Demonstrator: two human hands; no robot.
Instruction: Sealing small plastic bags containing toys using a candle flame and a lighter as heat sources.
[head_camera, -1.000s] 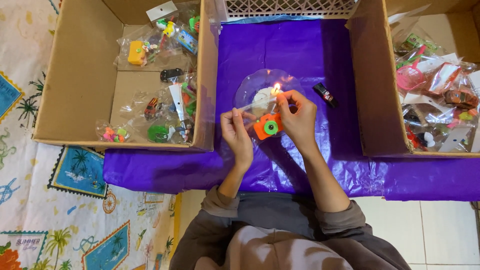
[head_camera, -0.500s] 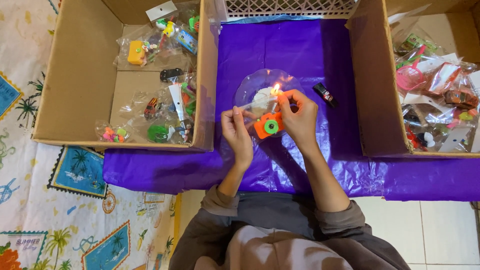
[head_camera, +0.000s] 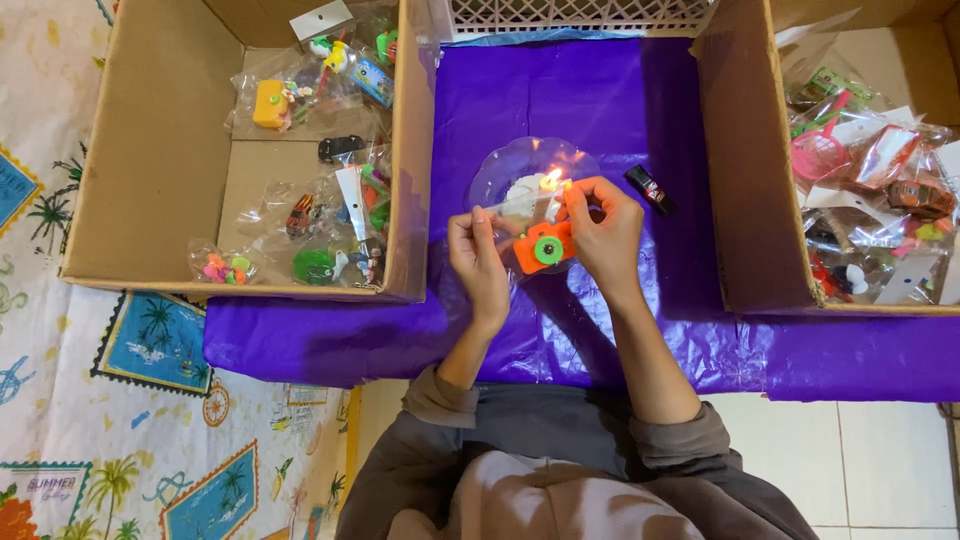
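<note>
A small clear plastic bag holding an orange toy camera (head_camera: 541, 246) with a green lens is stretched between both hands. My left hand (head_camera: 478, 258) pinches its left top corner and my right hand (head_camera: 603, 232) pinches the right top corner. The bag's top edge is held right at the flame of a lit candle (head_camera: 549, 183). The candle stands on a clear round plastic dish (head_camera: 500, 170) on the purple sheet (head_camera: 600, 100), just beyond my hands.
A black lighter (head_camera: 650, 190) lies right of the dish. One cardboard box (head_camera: 150, 150) at left and another cardboard box (head_camera: 740, 200) at right hold several bagged small toys. A white lattice basket (head_camera: 570, 15) sits at the far edge. A patterned cloth (head_camera: 100, 400) covers the left.
</note>
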